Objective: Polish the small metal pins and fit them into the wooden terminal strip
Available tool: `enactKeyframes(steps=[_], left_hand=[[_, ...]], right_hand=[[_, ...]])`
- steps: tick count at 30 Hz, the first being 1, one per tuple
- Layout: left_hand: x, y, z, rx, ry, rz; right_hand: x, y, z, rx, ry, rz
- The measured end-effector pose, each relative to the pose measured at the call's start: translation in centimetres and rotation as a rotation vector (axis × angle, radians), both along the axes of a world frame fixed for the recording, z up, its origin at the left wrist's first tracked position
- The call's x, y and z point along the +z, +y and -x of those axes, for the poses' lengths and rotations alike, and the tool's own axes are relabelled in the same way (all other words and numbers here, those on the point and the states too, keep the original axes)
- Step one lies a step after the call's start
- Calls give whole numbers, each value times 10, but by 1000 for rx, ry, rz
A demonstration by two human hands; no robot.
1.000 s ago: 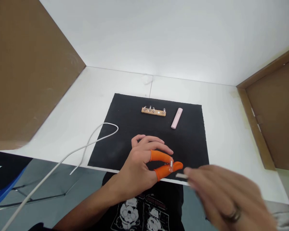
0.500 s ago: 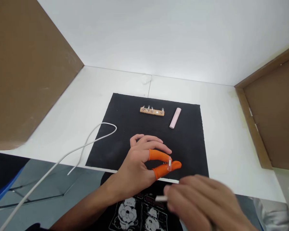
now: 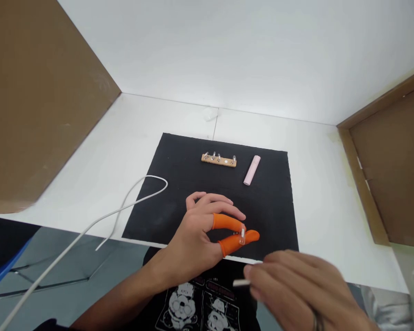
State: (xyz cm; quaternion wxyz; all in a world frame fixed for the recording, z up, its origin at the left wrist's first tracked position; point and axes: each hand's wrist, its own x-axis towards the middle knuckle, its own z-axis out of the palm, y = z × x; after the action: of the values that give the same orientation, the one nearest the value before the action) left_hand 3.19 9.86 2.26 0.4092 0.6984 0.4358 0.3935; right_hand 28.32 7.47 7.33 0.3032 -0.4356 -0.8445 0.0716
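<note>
My left hand (image 3: 202, 232) is over the near part of a black mat (image 3: 179, 184), with orange finger covers on its thumb and index finger. Those two fingertips pinch a small clear nail tip (image 3: 242, 235); a bit of metal shows beside it. Lower right, my slightly blurred right hand (image 3: 296, 292) is closed on a thin pale stick (image 3: 240, 282). Only the stick's end pokes out to the left, so its kind cannot be told. The stick is below the nail tip and apart from it.
A wooden strip (image 3: 219, 161) with several clear nail tips on small metal posts lies on the mat. Right of it lies a pale pink bar (image 3: 252, 170). A white cable (image 3: 120, 209) loops over the left side. Brown panels (image 3: 48, 101) flank the white table (image 3: 331, 184).
My right hand and the pale stick have moved a little to the right. My left hand keeps its pinch on the nail tip, almost unmoved.
</note>
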Motion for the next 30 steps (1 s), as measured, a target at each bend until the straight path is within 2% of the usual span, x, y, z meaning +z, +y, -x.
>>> enactKeyframes(steps=[4,7,10,13,15,19,22,25,27,30], left_hand=[[-1,-1,0,-21,12,9],[-1,0,1,-22,17,11],[-1,2,0,-11,10,-7],[0,3,0,-10,2,-13],[0,2,-1,-15,2,-6],[-1,0,-1,-20,-1,18],[-2,1,-1,-16,-1,4],[-2,2,-1,-16,11,-9],[-2,1,-1,-25,14,-6],[-3,0,-2,-30,17,24]], right_hand=[[10,9,-3,-25,-9,9],[15,9,9,40,-30,8],[16,-1,27,132,-63,95],[14,-2,24,150,-58,177],[11,6,11,152,-63,116],[8,17,1,34,-30,-8],[12,4,19,117,-77,93],[15,-5,28,142,-82,210],[11,1,19,158,-61,167],[3,16,1,57,-75,0]])
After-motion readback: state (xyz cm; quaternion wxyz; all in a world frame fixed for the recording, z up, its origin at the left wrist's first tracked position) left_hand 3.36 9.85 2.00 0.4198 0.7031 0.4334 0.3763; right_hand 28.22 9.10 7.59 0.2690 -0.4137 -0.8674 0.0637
